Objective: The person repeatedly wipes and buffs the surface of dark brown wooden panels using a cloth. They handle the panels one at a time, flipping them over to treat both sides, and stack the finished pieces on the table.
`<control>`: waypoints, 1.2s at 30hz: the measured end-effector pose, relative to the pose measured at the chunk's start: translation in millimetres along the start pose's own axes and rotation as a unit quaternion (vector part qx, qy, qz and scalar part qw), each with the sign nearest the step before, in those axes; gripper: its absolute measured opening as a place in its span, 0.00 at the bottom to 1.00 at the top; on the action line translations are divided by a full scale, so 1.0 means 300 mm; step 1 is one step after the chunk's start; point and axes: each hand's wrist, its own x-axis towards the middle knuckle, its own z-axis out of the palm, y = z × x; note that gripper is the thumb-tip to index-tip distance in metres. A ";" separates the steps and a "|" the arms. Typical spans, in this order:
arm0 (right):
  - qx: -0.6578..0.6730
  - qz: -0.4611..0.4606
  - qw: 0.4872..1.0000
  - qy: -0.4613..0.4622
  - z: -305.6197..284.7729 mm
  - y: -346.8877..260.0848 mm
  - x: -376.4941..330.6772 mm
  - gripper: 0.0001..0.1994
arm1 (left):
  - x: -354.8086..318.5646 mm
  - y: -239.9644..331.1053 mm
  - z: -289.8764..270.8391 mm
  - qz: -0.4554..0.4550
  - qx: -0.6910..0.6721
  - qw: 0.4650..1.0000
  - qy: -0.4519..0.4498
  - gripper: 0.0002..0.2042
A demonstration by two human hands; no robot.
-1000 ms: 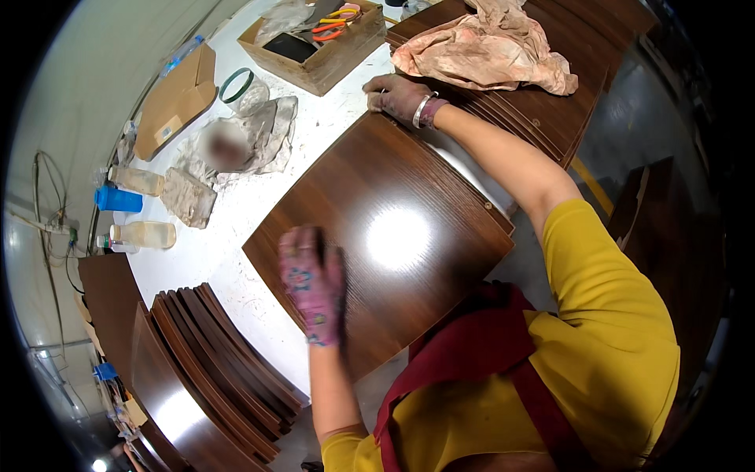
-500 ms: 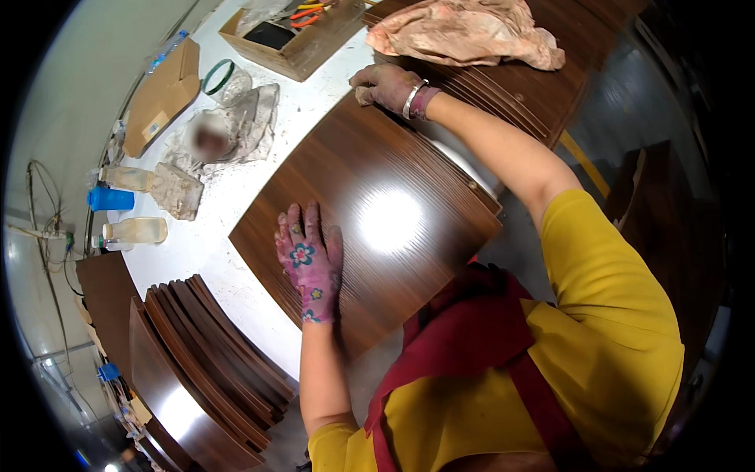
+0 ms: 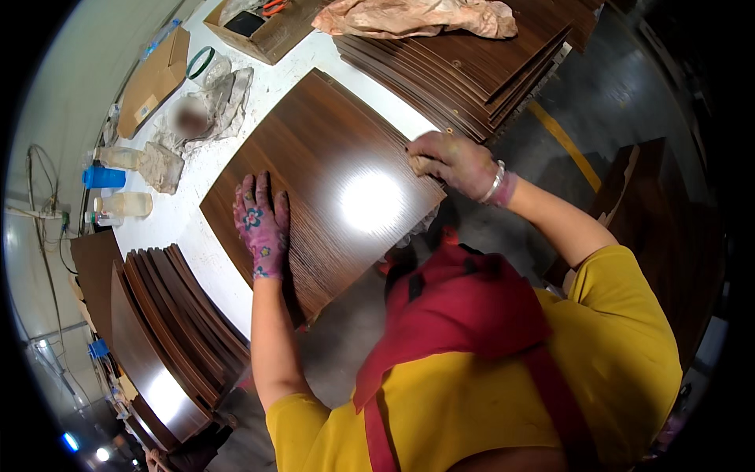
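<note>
A dark brown glossy wood-veneer panel (image 3: 322, 157) lies tilted on a white table (image 3: 197, 252), one corner hanging over the near edge. My left hand (image 3: 262, 224), in a pink flowered glove, lies flat with fingers spread on the panel's left part. My right hand (image 3: 452, 161), with a bracelet at the wrist, is closed on something small and pale, cannot tell what, and presses at the panel's right edge.
A stack of like panels (image 3: 472, 71) sits behind, a crumpled pinkish cloth (image 3: 417, 16) on top. More curved panels (image 3: 169, 315) lean at the left. A cardboard box (image 3: 263, 27), plastic bottles (image 3: 126, 204), rags (image 3: 208, 106) and a tape ring (image 3: 197, 59) lie at the table's far side.
My right hand has slid from the panel's far corner down along its right edge toward me. The left hand stays flat on the panel. The view has shifted closer.
</note>
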 end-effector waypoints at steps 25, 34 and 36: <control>-0.133 0.015 0.971 0.199 0.305 -0.242 -0.269 0.11 | -0.286 -0.305 0.034 -0.316 -0.570 0.758 -0.004 0.28; -0.100 -0.002 0.995 0.031 0.600 -0.515 -0.221 0.13 | -0.294 -0.296 0.067 -0.361 -0.614 0.701 0.027 0.26; -0.086 -0.040 0.996 -0.006 0.681 -0.573 -0.214 0.11 | -0.300 -0.298 0.095 -0.360 -0.599 0.713 0.057 0.25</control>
